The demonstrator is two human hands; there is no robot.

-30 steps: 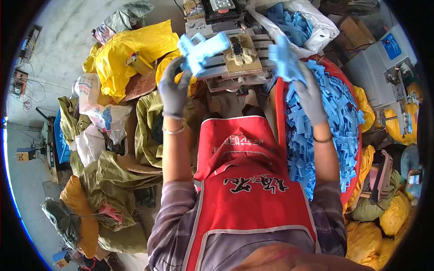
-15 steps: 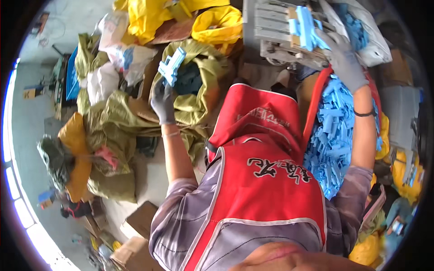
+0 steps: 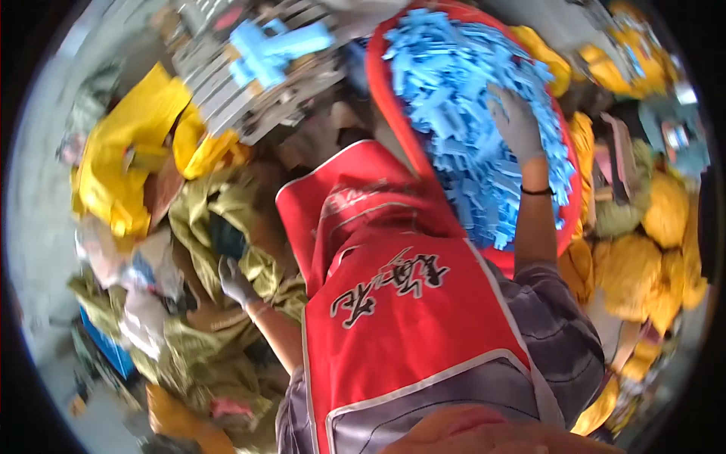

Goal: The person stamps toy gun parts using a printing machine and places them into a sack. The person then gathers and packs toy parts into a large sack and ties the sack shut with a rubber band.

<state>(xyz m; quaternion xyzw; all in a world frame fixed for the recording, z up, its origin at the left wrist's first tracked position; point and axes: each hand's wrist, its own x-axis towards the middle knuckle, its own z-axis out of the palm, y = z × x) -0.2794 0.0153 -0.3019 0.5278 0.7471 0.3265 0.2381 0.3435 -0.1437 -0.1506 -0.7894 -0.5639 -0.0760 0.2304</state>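
Note:
Both my hands wear grey gloves. My right hand (image 3: 516,125) reaches over a large red basin (image 3: 572,219), its fingers spread on a heap of light-blue plastic pieces (image 3: 461,113). These pieces are narrow and elongated; their exact kind is not clear. At the lower left, my left hand (image 3: 237,283) is beside the mouth of an olive woven sack (image 3: 261,261). Its fingers look extended, somewhat blurred, with no blue piece visible in them. Dark blue contents (image 3: 227,236) show inside the sack.
A grey slatted metal bench (image 3: 219,102) at the top carries several crossed blue pieces (image 3: 276,49). Yellow sacks (image 3: 125,170) and white plastic bags (image 3: 144,310) crowd the left. More yellow bags (image 3: 635,276) line the right. A red apron (image 3: 416,318) covers my front.
The blue bundle in my left hand is gone from it, and that hand is lower by the sack. My right hand went from the bench pieces to the basin. The view has turned right.

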